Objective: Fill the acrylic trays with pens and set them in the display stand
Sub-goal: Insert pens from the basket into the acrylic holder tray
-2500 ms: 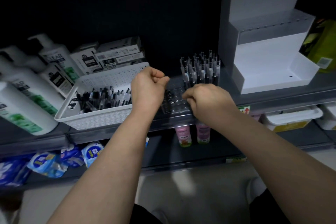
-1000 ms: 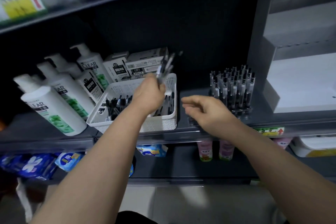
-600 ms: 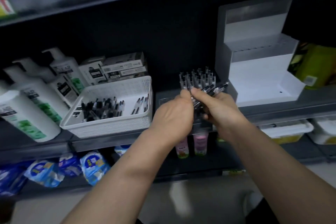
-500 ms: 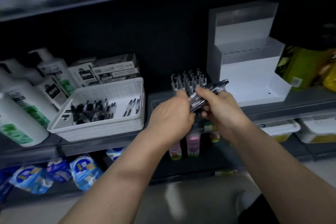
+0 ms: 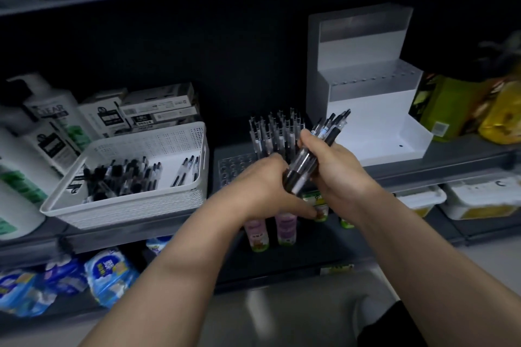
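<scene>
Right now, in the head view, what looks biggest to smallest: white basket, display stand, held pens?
1. display stand and white basket: look alike, can't rank.
2. pens in the right hand: smallest.

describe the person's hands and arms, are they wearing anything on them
Both forearms are bare, no sleeves in view. The left hand and right hand carry no gloves, rings or watch that shows. Dark clothing shows at the lower right edge.

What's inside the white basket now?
In the basket, loose pens lie heaped at left, a few more by the right wall. Its front wall hides whatever lies against it.
</scene>
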